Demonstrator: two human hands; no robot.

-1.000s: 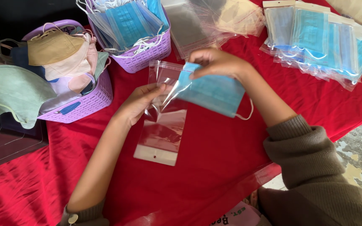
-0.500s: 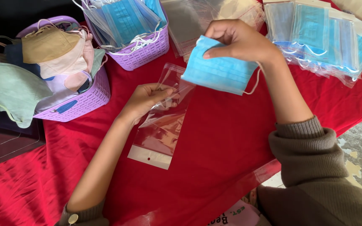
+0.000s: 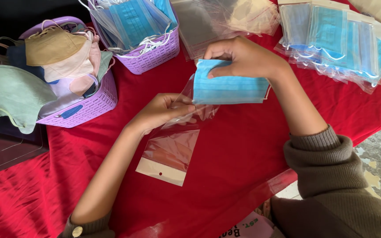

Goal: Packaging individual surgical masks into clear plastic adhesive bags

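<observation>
Red cloth-covered table [image 3: 252, 154]. Right hand [image 3: 243, 57] pinches folded blue pleated face mask [image 3: 230, 88]; left hand [image 3: 162, 110] pinches clear plastic sleeve [image 3: 173, 150]. Lilac woven baskets [image 3: 98, 99] of masks behind.

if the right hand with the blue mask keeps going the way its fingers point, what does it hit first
The right hand points left and slightly down, so the blue mask would likely meet the open clear bag held by the left hand first; depth is hard to judge.

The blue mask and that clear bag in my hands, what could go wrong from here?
1. The left hand pinches only one edge of the clear bag, so its mouth may fall shut.
2. The folded blue mask, pinched at its top by the right hand, might unfold or catch on the mouth.
</observation>
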